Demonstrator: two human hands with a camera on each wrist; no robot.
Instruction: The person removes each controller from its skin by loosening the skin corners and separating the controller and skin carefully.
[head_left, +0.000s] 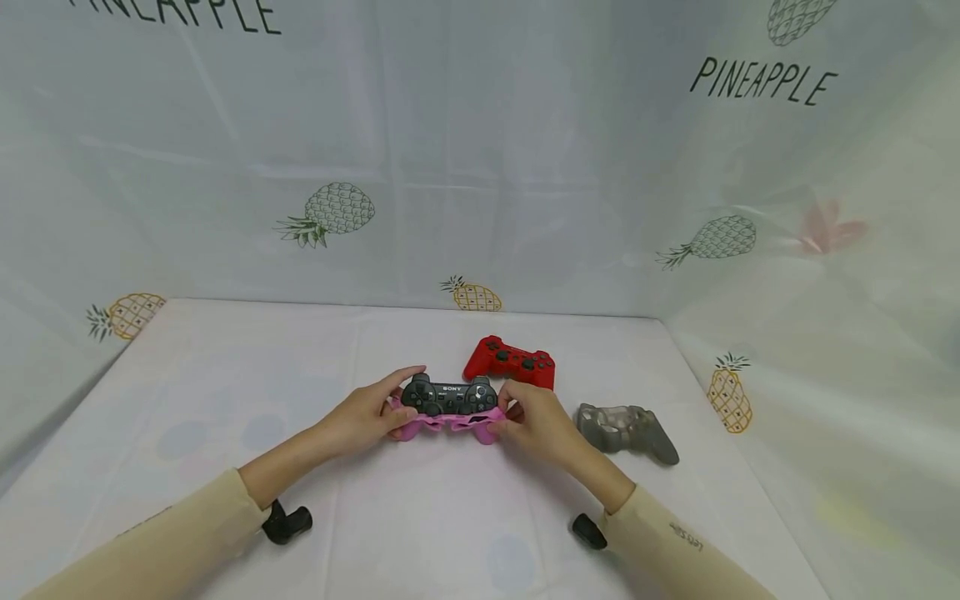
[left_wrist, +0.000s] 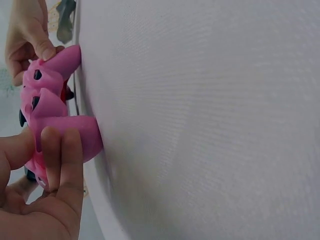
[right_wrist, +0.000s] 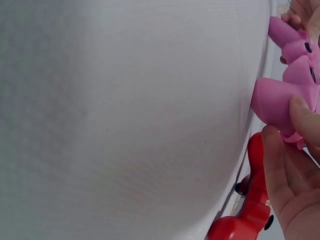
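Note:
A black Sony game controller [head_left: 452,398] sits partly inside a pink silicone cover [head_left: 486,433] at the middle of the table, its buttons and sticks facing up. My left hand [head_left: 367,412] holds the left end, thumb on the near side and forefinger stretched along the far edge. On the other end, my right hand [head_left: 536,421] pinches the cover's edge between thumb and fingers. In the left wrist view, the pink grips [left_wrist: 85,132] point down close to the cloth, with fingers [left_wrist: 70,155] around one of them. The right thumb presses the pink grip [right_wrist: 275,100] in the right wrist view.
Just behind my right hand lies a red controller [head_left: 510,362]. A grey controller-shaped piece [head_left: 628,431] lies to the right. Black devices [head_left: 287,523] are strapped at both wrists. A pineapple-print curtain [head_left: 517,183] hangs behind the white-covered table [head_left: 420,533].

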